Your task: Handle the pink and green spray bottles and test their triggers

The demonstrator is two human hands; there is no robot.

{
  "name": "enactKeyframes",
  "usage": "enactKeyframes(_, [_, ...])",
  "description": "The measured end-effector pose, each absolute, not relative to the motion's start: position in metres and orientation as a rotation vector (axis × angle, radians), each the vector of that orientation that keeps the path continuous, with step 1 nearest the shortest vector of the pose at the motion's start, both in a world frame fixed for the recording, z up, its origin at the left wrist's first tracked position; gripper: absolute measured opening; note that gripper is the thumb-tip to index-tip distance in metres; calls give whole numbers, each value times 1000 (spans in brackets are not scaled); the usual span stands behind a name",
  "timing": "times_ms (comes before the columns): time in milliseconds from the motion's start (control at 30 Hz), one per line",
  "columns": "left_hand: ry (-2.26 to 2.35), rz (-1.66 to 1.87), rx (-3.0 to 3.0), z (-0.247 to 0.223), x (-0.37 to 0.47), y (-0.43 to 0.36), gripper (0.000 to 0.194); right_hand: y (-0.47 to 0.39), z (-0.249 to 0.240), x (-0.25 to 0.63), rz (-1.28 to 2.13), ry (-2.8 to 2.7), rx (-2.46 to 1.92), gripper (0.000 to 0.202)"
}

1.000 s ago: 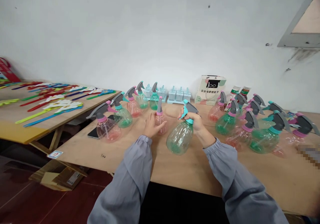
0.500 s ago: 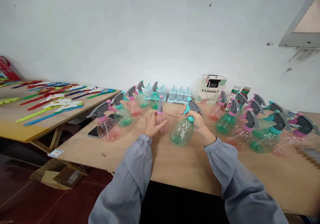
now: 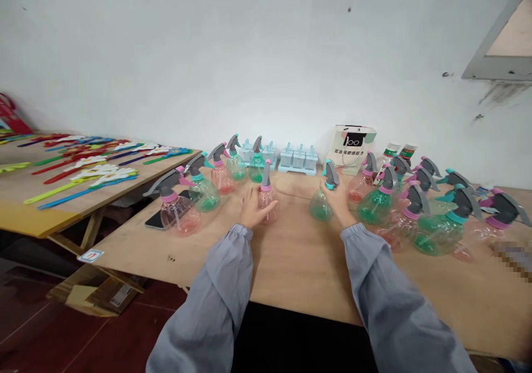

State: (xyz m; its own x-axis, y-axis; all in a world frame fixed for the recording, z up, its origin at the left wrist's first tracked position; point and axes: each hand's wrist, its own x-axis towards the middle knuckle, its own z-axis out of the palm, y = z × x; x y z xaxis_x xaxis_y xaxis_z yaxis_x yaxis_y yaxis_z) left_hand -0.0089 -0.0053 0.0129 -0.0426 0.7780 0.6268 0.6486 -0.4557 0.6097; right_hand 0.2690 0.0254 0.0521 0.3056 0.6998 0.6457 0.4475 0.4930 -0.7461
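Around the body of a clear pink spray bottle (image 3: pixel 270 195) with a grey trigger head curls my left hand (image 3: pixel 252 207), its thumb across the near side. The bottle stands upright on the table. My right hand (image 3: pixel 337 197) grips a clear green spray bottle (image 3: pixel 320 207) with a turquoise collar, just below its grey head; some of the fingers are hidden behind it. To the left of my hands stand several more spray bottles, the nearest a pink one (image 3: pixel 180 215). On the right a second cluster includes a green bottle (image 3: pixel 374 204) close to my right hand.
Light-blue ice-pop moulds (image 3: pixel 299 158) and a paper bag (image 3: pixel 350 148) stand against the wall. A dark phone (image 3: pixel 155 220) lies behind the left pink bottle. On the left-hand table (image 3: pixel 62 212) are several colourful plastic hand-shaped sticks (image 3: pixel 89 187).
My right hand has moved the green spray bottle slightly right and away from me, turning its head to face differently. My left hand stays at the pink bottle.
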Motion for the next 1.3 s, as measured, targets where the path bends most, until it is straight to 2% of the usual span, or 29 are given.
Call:
enactKeyframes(267, [1547, 1496, 2043, 14, -8, -7, 56, 54, 4, 298, -4, -1337, -1355, 89])
enactKeyframes(633, [1511, 1483, 2054, 12, -9, -6, 55, 78, -1, 306, -196, -1246, -1572, 100])
enactKeyframes(767, [1364, 1451, 2005, 9, -8, -7, 58, 66, 2, 298, -291, -1231, -1512, 97])
enactKeyframes(867, [1237, 1416, 2003, 6, -3, -7, 59, 49, 11, 281, -256, -1356, -1278, 83])
enactKeyframes(967, [1102, 1335, 2097, 2, 9, -10, 61, 31, 25, 251, 3, -1679, -979, 76])
enactKeyframes(1100, [1125, 1340, 2209, -5, 33, -24, 68, 8, 43, 206, 488, -1919, -716, 98])
enactKeyframes(1167, [1211, 1327, 2262, -7, 41, -33, 75, -2, 50, 193, 674, -1845, -689, 88])
enactKeyframes(1233, [1256, 1320, 2304, -5, 42, -37, 76, -9, 57, 189, 778, -1741, -686, 69])
enactKeyframes(1300, [1268, 1440, 2275, 4, 35, -30, 62, -12, 65, 193, 804, -1697, -686, 54])
